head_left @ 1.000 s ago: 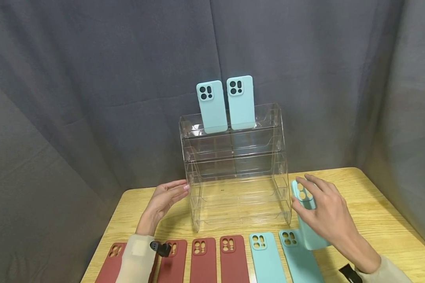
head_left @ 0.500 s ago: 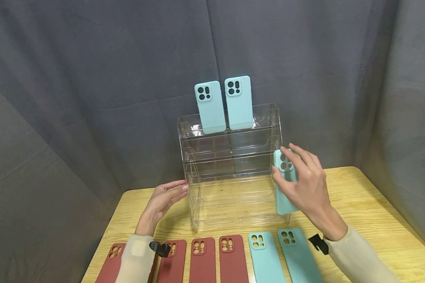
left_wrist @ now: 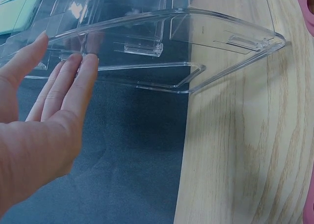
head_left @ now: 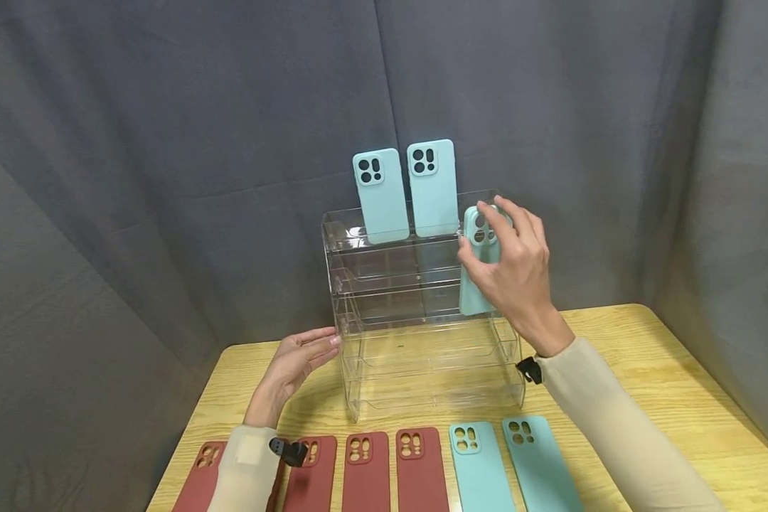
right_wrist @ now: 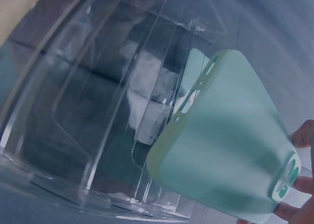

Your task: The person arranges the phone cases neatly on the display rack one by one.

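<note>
Your right hand (head_left: 518, 270) pinches the mint-green, rectangular phone case (head_left: 476, 291), its long axis nearly upright, before the right part of the clear plastic tiered rack (head_left: 343, 244). Your left hand (head_left: 296, 364), fingers extended against the rack's left side, lies farther off. The pale wooden counter (head_left: 621, 355) carries the rack; a grey cloth curtain (head_left: 230, 142) hangs behind.
</note>
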A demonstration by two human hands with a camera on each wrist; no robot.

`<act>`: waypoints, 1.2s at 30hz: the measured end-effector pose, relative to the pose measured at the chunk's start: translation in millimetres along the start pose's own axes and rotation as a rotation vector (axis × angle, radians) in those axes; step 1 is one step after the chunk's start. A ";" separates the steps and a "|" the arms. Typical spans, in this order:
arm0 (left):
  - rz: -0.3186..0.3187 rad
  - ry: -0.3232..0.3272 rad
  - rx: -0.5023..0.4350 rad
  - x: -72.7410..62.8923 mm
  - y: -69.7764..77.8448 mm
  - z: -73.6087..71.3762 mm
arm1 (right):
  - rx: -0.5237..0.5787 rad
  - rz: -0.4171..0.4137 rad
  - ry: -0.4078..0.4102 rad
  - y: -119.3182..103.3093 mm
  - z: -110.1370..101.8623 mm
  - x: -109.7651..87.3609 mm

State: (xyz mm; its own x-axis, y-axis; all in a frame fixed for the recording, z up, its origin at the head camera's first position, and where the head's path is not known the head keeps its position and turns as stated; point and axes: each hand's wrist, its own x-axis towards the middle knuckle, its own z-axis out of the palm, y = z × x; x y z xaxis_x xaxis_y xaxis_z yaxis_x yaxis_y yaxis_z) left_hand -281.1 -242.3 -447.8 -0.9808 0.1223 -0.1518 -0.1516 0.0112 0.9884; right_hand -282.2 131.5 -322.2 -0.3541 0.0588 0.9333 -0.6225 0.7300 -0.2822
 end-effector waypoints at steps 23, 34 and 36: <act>0.002 -0.006 -0.008 5.0 -0.2 5.4 | -0.196 -0.120 -0.024 26.2 68.6 47.5; -0.005 -0.017 0.007 2.9 -2.6 2.4 | -0.318 -0.151 -0.022 30.3 98.6 37.2; 0.000 -0.016 0.010 2.5 -2.8 1.7 | -0.321 -0.150 -0.013 28.0 102.3 35.0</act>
State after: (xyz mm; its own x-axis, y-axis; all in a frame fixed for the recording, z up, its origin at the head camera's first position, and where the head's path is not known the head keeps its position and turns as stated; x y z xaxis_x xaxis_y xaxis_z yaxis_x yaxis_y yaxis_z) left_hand -282.9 -240.3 -450.9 -0.9787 0.1382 -0.1517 -0.1503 0.0210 0.9884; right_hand -383.4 84.3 -320.1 -0.2854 -0.0726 0.9557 -0.4179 0.9068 -0.0559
